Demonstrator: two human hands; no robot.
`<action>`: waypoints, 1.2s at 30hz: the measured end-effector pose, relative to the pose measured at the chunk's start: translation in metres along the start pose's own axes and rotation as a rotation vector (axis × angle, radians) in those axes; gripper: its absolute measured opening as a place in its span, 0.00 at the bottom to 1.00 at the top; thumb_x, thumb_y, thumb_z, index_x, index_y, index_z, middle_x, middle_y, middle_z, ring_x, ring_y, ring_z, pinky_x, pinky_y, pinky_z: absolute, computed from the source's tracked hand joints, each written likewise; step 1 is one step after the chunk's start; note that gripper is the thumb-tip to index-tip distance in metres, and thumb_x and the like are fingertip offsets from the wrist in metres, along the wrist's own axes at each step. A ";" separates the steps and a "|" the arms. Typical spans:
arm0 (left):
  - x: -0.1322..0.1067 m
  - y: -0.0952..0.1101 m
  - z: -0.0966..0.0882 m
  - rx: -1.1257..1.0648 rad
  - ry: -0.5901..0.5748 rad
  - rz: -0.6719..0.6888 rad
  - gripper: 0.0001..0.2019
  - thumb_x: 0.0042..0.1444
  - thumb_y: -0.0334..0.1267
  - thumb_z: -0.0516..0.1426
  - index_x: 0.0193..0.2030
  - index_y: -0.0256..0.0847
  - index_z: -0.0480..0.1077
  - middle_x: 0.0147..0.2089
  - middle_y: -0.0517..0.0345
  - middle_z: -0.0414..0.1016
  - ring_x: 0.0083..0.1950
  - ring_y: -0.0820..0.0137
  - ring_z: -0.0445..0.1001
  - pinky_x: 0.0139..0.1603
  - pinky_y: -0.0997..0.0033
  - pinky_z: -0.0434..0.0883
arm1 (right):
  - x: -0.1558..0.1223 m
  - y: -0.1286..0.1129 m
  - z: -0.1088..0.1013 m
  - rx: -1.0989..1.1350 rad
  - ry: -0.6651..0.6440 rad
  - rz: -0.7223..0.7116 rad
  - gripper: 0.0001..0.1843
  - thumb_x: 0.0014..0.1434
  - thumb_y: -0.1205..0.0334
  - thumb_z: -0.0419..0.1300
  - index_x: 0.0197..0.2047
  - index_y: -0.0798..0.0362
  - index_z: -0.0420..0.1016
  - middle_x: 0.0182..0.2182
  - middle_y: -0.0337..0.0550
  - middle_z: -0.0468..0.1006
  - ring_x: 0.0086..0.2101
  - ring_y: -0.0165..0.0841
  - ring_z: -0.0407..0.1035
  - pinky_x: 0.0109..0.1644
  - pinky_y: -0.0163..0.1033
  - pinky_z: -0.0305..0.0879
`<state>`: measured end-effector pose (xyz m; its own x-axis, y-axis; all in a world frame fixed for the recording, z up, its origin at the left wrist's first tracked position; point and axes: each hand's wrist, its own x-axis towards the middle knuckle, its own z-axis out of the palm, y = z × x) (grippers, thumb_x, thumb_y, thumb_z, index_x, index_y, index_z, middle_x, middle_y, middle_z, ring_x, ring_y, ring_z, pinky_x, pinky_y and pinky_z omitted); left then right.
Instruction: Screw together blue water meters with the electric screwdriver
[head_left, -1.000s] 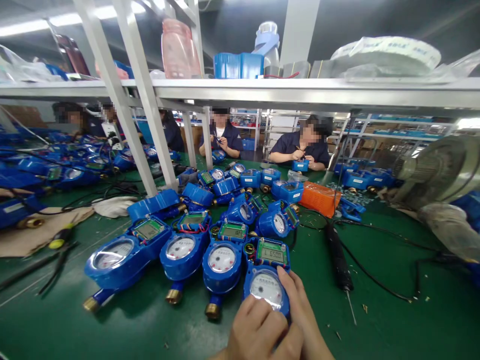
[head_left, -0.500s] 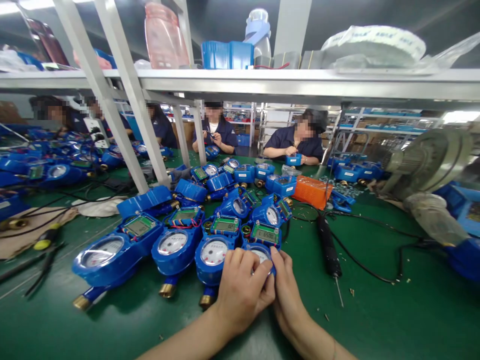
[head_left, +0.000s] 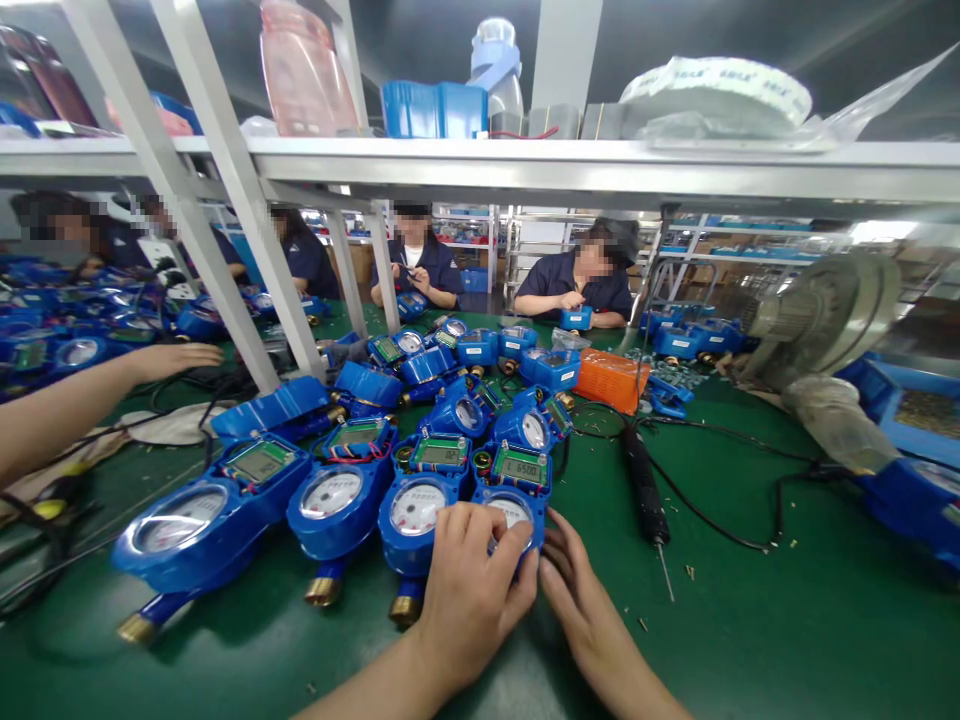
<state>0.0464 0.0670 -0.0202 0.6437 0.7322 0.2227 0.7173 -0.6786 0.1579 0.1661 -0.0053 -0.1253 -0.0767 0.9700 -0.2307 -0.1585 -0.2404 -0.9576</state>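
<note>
A blue water meter (head_left: 511, 498) lies at the right end of the front row, with a white round dial and a green board with an LCD. My left hand (head_left: 474, 565) is closed around its near rim, fingers over the dial's lower part. Against its right side my right hand (head_left: 576, 592) has its fingers curled; part of their contact is hidden. To the left lie similar water meters, one (head_left: 418, 505) close beside my left hand, another (head_left: 330, 498) farther along and a third (head_left: 184, 520) at the end. Brass pipe ends point toward me.
A black electric screwdriver (head_left: 645, 485) with its cord lies at right, near loose screws (head_left: 690, 573). An orange box (head_left: 611, 380) and more meters stand behind. Another person's arm (head_left: 90, 395) reaches in from the left. A shelf (head_left: 525, 165) crosses overhead; co-workers sit opposite.
The view has shifted slightly right. Another person's arm has entered at left, over the cables. My hands stay at the same water meter; the right one has slid slightly down its side.
</note>
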 end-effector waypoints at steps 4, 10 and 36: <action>-0.001 0.001 0.000 0.009 0.010 0.005 0.08 0.59 0.33 0.56 0.46 0.39 0.70 0.38 0.53 0.65 0.40 0.65 0.60 0.41 0.62 0.56 | -0.028 0.026 -0.001 -0.713 -0.082 -0.449 0.50 0.60 0.51 0.58 0.72 0.60 0.30 0.67 0.60 0.42 0.66 0.51 0.41 0.61 0.59 0.55; -0.003 0.001 0.002 0.028 -0.016 0.002 0.09 0.59 0.32 0.57 0.47 0.39 0.70 0.40 0.52 0.65 0.41 0.65 0.60 0.43 0.61 0.58 | -0.052 0.043 -0.001 -0.977 -0.104 -0.952 0.25 0.68 0.66 0.47 0.68 0.53 0.57 0.67 0.43 0.49 0.65 0.38 0.46 0.67 0.48 0.44; -0.015 0.010 -0.001 0.089 0.063 0.270 0.15 0.51 0.26 0.62 0.46 0.40 0.72 0.39 0.50 0.68 0.45 0.58 0.65 0.46 0.52 0.62 | 0.023 0.046 -0.104 -1.179 0.215 0.069 0.36 0.61 0.66 0.54 0.70 0.65 0.50 0.67 0.51 0.47 0.66 0.43 0.41 0.71 0.51 0.37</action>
<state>0.0436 0.0492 -0.0213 0.7989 0.5183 0.3052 0.5444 -0.8389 -0.0001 0.2597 0.0094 -0.1924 0.1345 0.9695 -0.2046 0.8466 -0.2198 -0.4848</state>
